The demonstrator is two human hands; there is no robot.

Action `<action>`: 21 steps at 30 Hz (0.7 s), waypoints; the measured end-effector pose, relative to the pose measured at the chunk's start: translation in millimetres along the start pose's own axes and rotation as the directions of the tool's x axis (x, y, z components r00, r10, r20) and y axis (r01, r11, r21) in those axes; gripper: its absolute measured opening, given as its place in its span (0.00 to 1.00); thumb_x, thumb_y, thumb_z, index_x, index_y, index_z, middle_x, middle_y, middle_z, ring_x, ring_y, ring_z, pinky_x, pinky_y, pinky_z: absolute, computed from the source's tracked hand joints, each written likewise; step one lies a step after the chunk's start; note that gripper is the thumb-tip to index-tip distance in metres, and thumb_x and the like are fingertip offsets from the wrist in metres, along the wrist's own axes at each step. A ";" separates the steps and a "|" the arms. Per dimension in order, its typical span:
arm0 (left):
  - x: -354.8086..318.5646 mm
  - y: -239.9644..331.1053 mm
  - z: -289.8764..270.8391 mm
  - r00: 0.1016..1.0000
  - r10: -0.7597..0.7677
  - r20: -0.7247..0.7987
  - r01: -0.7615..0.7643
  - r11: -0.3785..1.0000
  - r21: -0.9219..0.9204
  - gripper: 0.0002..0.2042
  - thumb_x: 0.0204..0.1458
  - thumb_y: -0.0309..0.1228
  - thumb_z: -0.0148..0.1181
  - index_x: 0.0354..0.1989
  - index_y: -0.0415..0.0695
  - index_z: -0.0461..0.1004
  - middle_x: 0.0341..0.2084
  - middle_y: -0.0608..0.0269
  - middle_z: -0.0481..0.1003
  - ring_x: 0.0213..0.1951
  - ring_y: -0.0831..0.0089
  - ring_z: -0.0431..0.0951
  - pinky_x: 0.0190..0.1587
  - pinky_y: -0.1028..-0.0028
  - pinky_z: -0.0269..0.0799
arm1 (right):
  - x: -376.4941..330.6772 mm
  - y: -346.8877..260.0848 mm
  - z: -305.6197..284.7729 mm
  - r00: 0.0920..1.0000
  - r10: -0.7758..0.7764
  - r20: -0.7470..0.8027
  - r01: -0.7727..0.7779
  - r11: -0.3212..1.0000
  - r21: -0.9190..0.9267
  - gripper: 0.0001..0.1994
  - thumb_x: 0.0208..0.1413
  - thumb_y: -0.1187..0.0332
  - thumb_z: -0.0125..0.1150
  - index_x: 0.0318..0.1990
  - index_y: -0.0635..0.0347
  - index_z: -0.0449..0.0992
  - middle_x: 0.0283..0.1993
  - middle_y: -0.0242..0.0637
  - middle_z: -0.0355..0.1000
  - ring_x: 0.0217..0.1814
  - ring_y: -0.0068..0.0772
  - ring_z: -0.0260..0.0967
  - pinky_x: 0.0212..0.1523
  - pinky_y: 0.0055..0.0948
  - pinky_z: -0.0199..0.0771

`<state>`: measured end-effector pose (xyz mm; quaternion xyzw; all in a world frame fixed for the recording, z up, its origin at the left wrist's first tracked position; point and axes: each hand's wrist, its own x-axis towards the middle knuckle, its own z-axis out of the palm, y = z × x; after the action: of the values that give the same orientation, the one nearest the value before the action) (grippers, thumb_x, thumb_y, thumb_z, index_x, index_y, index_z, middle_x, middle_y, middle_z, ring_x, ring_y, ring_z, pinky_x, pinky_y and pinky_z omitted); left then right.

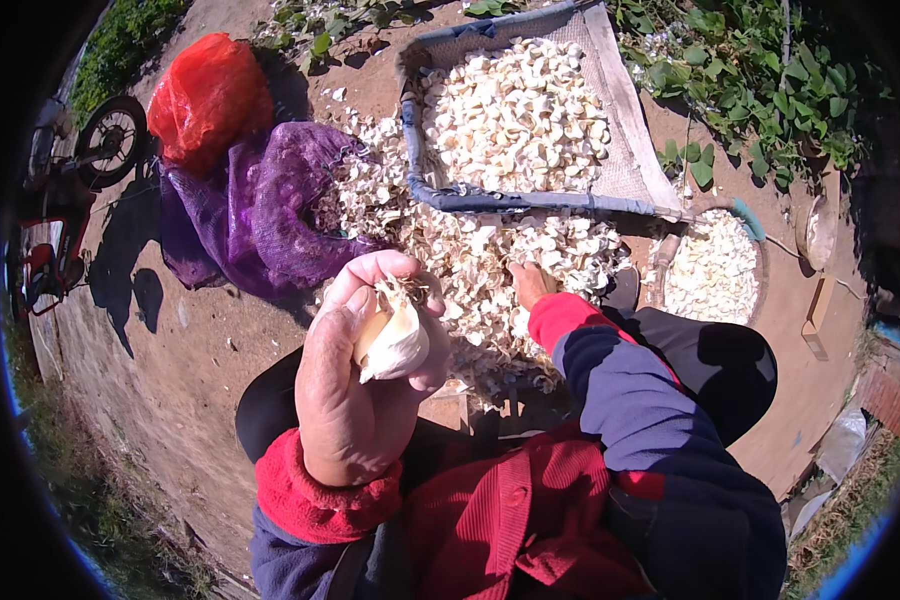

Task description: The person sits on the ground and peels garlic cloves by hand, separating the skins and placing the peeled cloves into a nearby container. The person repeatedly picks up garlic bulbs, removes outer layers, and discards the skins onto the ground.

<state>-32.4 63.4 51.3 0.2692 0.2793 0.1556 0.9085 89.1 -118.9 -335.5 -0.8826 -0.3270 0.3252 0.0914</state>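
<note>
My left hand (365, 375), raised close in front of me, is closed around a partly broken garlic bulb (398, 340) with white skin, bare cloves and dry roots at its top. My right hand (533, 285) reaches down to the heap of garlic skins (470, 265) on the ground between my knees. Its fingertips are partly hidden by the heap, so its grip does not show. Beyond the heap lies a cloth-edged rectangular tray (510, 200) filled with garlic cloves (520, 115). To the right, a round basket (763, 270) holds pale cloves (710, 270).
A purple mesh sack (280, 210) lies left of the heap, with a red-orange plastic bag (210, 100) behind it. A parked motorbike (55, 230) stands far left. Leafy plants (760, 80) border the far right. A small wooden piece (818, 310) lies right of the basket.
</note>
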 end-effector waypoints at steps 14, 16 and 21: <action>10.5 -9.6 0.5 0.994 -0.072 -0.087 0.071 0.997 -0.015 0.16 0.62 0.40 0.45 0.50 0.41 0.65 0.37 0.53 0.71 0.24 0.75 0.69 0.24 0.78 0.62 | 6.5 -1.7 24.3 1.000 0.005 -0.021 -0.005 1.000 -0.007 0.11 0.59 0.68 0.48 0.45 0.53 0.76 0.50 0.51 0.67 0.51 0.55 0.70 0.45 0.50 0.73; 10.4 -10.3 0.4 0.995 -0.075 -0.064 0.074 0.997 -0.022 0.16 0.62 0.40 0.45 0.50 0.41 0.65 0.37 0.54 0.71 0.24 0.74 0.69 0.25 0.78 0.63 | 4.6 -2.3 25.3 0.998 0.004 -0.070 -0.005 1.000 -0.020 0.11 0.59 0.69 0.48 0.45 0.54 0.76 0.50 0.51 0.67 0.52 0.54 0.69 0.47 0.50 0.72; 7.4 -15.2 3.6 0.994 -0.069 -0.088 0.070 0.997 0.009 0.15 0.64 0.39 0.45 0.51 0.42 0.68 0.36 0.58 0.69 0.21 0.75 0.64 0.23 0.79 0.61 | 13.9 -15.6 34.4 0.992 0.101 -0.075 -0.113 0.977 -0.182 0.12 0.60 0.67 0.48 0.48 0.56 0.75 0.52 0.51 0.67 0.55 0.51 0.66 0.50 0.48 0.71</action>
<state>-22.3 52.9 42.0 0.2578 0.3290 0.1337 0.8986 67.2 -99.9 -363.4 -0.9137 -0.3048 0.2687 0.0017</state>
